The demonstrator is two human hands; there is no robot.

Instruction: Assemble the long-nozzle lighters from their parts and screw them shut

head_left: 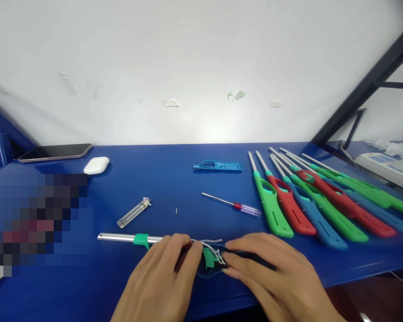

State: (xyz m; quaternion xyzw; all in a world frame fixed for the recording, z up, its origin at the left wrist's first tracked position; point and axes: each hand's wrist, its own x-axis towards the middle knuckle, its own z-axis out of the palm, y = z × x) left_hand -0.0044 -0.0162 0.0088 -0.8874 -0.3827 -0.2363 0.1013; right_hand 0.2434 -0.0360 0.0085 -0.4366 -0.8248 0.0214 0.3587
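Note:
A partly opened long-barrelled lighter lies across the front of the blue table, its metal tube [117,237] pointing left with a green clip [141,240] around it. My left hand [164,273] is closed over its middle, finger and thumb near the loose white wires [210,247]. A green trigger piece [208,258] shows between the hands, above part of a blue half-shell. My right hand [272,268] has its fingertips drawn together on the handle end; its fingers and palm hide most of that end. Beyond the hands lie a small screw [176,210] and a clear fuel tank [134,213].
A screwdriver [233,205] and a blue shell half [218,166] lie farther back. Several green, red and blue lighters [272,208] are lined up at right. A white earbud case [96,165] and a phone [55,152] are at back left. A white wall stands behind.

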